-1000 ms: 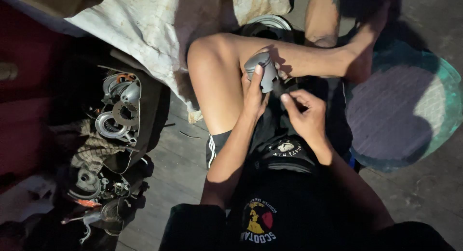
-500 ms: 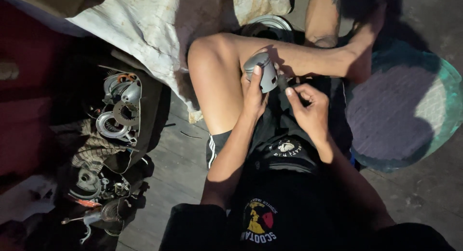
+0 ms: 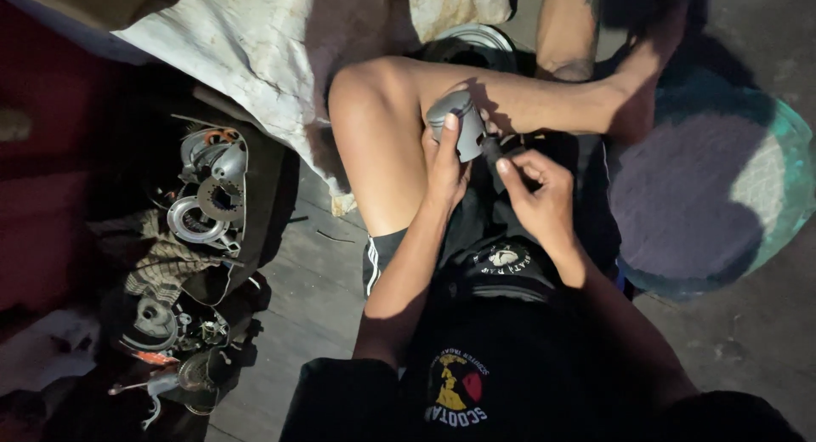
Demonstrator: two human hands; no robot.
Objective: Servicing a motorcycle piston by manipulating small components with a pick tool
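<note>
- Across the bottom of the view sits the person in a black shirt point(image 3: 510, 382) and black shorts point(image 3: 501, 263), cross-legged on a worn wooden floor point(image 3: 314, 289), with the bent left leg point(image 3: 382, 144) raised in front.
- At the top left lies a pale, stained cloth point(image 3: 229, 34), which spreads down to just beside the raised knee.
- On the right lies a round cushion point(image 3: 731, 187), purple in the middle with a teal rim, touching the person's foot and leg.
- At the left, on a dark cloth, sits a heap of metal engine parts point(image 3: 208, 195): silver covers with round openings, and smaller bits lower down near a striped rag point(image 3: 166, 268).
- Behind the knee a round metal rim point(image 3: 476, 36) shows, partly hidden.
- Over the lap, the left hand point(image 3: 444, 157) is wrapped around a small grey cylindrical metal part point(image 3: 455, 123), thumb along its side and fingers behind it; the part is held upright just in front of the shin, above the shorts.
- Just right of it, the right hand point(image 3: 535, 191) has its fingers curled together, thumb and forefinger pinched on a thin dark tool point(image 3: 493, 157) whose tip meets the lower side of the grey part. Shadow hides the tool's exact kind.
</note>
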